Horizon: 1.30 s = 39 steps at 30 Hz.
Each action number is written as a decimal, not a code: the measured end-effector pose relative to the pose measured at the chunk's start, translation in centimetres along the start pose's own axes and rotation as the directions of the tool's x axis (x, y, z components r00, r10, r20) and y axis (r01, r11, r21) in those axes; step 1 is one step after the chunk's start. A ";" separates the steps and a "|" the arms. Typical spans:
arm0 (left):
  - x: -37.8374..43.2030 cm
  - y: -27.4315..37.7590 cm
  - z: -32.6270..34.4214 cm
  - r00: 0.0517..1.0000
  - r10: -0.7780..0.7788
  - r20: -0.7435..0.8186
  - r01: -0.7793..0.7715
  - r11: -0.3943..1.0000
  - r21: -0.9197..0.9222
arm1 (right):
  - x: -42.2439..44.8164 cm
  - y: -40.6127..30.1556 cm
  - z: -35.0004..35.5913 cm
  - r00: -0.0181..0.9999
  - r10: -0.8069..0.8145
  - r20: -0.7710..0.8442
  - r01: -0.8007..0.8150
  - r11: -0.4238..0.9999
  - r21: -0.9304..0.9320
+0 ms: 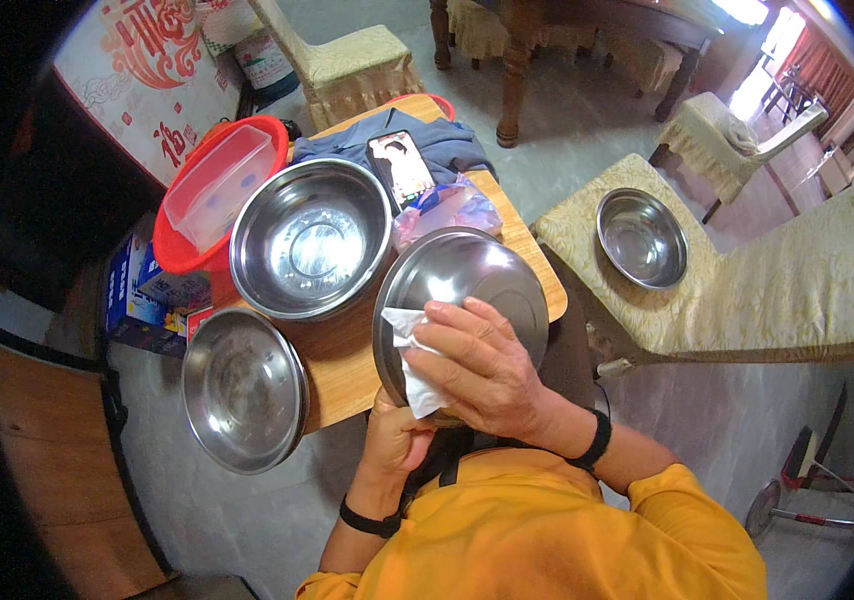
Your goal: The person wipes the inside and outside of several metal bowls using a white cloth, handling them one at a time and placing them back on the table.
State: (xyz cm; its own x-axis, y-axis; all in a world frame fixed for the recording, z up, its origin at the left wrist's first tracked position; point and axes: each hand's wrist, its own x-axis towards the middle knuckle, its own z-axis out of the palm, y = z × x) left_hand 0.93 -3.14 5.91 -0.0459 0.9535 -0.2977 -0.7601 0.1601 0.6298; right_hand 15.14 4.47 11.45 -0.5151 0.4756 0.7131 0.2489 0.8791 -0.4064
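Observation:
A stainless steel basin (487,270) is tilted in front of me with its outer bottom facing up. My left hand (397,435) grips its near rim, the fingers hidden beneath. My right hand (475,360) presses a white cloth or tissue (421,382) against the basin's outside. Another steel basin (314,240), larger and shiny inside, stands upright on the wooden table (344,375). Stacked steel basins (243,390) sit at the table's near left corner, reaching past its edge.
A red plastic basin (273,142) holds a clear plastic container (220,187). A phone (402,169) lies on grey-blue fabric (457,142) beside a plastic bag (457,210). A small steel bowl (643,238) rests on a covered chair (772,285) at the right. Boxes (134,292) stand left.

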 end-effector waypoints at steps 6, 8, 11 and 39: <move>1.7 -0.9 -1.8 0.991 -0.081 0.104 0.103 0.968 -0.230 | -1.9 6.0 -1.1 0.930 0.352 -0.110 -0.348 0.936 0.046; 2.2 -1.1 -3.3 0.983 -0.110 0.146 0.147 0.950 -0.275 | -2.6 6.2 -1.4 0.900 0.430 -0.073 -0.422 0.901 0.104; 3.1 -1.3 -3.7 0.979 -0.098 0.180 0.154 0.931 -0.330 | -4.1 4.2 -1.3 0.909 0.417 -0.017 -0.418 0.908 -0.028; 4.8 -2.0 -3.6 0.993 -0.113 0.038 0.120 0.930 -0.347 | -9.1 6.9 -0.5 0.753 0.602 -0.266 -0.592 0.796 0.124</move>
State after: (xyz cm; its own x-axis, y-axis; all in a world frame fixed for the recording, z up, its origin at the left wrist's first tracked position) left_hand -0.09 0.18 0.68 0.0652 0.9382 -0.3398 -0.9374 0.1744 0.3015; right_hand 21.94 6.23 2.45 -0.0196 0.8956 0.4445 0.4013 0.4143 -0.8169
